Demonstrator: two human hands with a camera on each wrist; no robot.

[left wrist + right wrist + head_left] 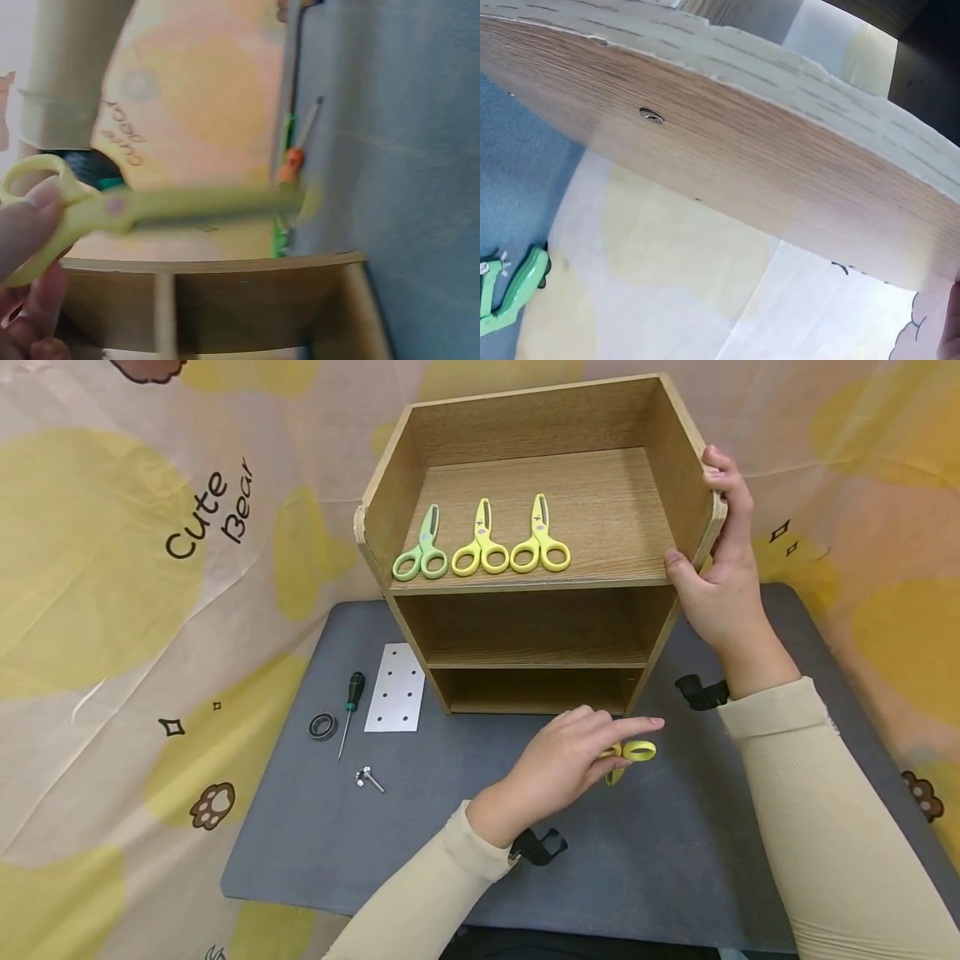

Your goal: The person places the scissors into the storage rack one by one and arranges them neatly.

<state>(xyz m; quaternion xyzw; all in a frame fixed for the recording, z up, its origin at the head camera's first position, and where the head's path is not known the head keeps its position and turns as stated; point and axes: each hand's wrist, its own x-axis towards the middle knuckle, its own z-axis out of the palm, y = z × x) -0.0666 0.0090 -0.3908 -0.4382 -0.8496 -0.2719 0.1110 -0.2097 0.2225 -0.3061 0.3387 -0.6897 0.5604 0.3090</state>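
My left hand (562, 756) holds a pair of yellow scissors (639, 751) in front of the wooden shelf unit (525, 587). In the left wrist view the thumb and fingers pinch these scissors (112, 210) at the handles; their blades are blurred. My right hand (720, 568) grips the front edge of the unit's right side panel, thumb inside and fingers around the outside. On the top shelf lie green scissors (422, 550) and two yellow pairs, the middle scissors (481, 545) and the right-hand scissors (540, 539), handles toward me.
Left of the unit on the grey table (465, 860) lie a white perforated plate (397, 689), a green-handled screwdriver (354, 697), a black tape roll (322, 726) and metal bolts (369, 778). The wrist views show an orange screwdriver (294, 161) and a green-handled tool (521, 292).
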